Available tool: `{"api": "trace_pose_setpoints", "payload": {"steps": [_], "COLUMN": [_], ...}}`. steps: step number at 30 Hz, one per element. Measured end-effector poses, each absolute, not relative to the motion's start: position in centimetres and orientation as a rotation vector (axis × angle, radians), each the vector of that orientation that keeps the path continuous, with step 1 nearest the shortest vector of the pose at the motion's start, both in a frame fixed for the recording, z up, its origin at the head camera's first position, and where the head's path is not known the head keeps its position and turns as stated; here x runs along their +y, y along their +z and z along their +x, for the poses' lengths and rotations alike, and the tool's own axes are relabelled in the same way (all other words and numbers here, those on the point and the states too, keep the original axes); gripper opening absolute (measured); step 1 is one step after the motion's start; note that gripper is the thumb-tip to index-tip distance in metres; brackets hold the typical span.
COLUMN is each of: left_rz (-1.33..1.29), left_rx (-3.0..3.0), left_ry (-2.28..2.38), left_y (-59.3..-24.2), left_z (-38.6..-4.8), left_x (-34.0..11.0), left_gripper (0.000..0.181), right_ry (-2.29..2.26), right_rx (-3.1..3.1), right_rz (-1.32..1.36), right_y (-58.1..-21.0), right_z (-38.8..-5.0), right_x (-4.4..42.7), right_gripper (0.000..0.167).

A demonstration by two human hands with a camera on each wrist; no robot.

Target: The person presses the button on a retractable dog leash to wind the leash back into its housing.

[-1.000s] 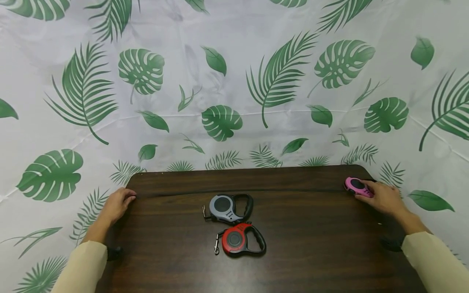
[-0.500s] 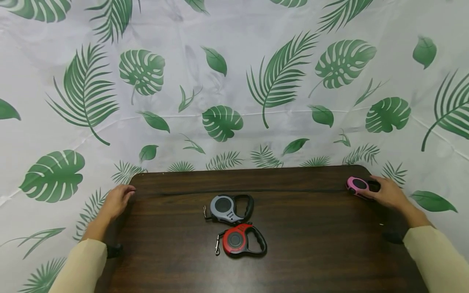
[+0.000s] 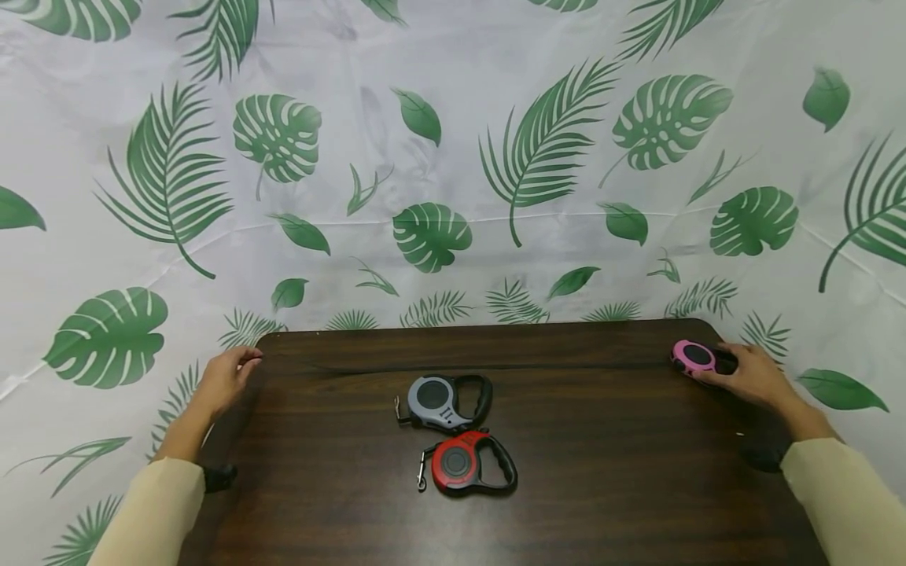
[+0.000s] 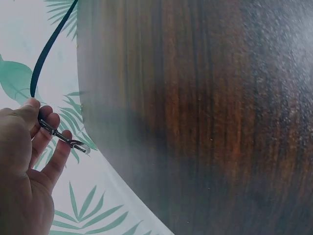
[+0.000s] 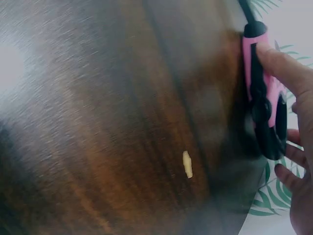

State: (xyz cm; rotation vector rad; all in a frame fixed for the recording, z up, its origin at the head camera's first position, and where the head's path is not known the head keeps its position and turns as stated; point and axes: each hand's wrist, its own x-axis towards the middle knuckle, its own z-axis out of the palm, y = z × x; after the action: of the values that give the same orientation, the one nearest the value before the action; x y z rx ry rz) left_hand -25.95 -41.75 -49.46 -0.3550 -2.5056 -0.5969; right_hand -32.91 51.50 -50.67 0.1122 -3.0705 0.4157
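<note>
At the table's right back corner, my right hand (image 3: 757, 379) holds a pink retractable dog leash (image 3: 694, 356). The right wrist view shows my thumb on the side of its pink casing (image 5: 248, 63) and other fingers near the black handle. A dark strap (image 3: 510, 368) runs out of it across the table toward my left hand (image 3: 222, 383), which is at the left edge. In the left wrist view, thumb and finger pinch the strap (image 4: 46, 51) at its end, beside the metal clip (image 4: 62, 136).
Mid-table lie a grey retractable leash (image 3: 430, 395) and a red one (image 3: 455, 462), touching or nearly so. A small pale mark or scrap (image 5: 188, 164) shows on the dark wooden table (image 3: 602, 472). A leaf-printed white sheet (image 3: 340, 275) hangs behind.
My right hand has shifted slightly right on the pink leash, baring more of its black handle. The left hand keeps its place on the strap end. The grey and red leashes stay put.
</note>
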Motion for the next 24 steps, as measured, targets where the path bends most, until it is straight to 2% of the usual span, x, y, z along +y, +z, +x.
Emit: {"api": "trace_pose_setpoints", "payload": {"steps": [10, 24], "left_rz": [-0.395, -0.353], "left_rx": [-2.492, -2.527], "left_ry": [-0.584, -0.598], "left_y": [-48.3, -46.5], "left_z": [-26.3, -26.1], "left_x": [-41.6, -42.2], "left_gripper": [0.008, 0.008], "right_ry": [0.303, 0.208], "right_rx": [-3.007, -2.990], "right_rz": [0.161, 0.305], "right_y": [-50.9, -50.8], "right_z": [-31.9, -31.5], "right_x": [51.2, 50.9], "right_gripper": [0.093, 0.064]}}
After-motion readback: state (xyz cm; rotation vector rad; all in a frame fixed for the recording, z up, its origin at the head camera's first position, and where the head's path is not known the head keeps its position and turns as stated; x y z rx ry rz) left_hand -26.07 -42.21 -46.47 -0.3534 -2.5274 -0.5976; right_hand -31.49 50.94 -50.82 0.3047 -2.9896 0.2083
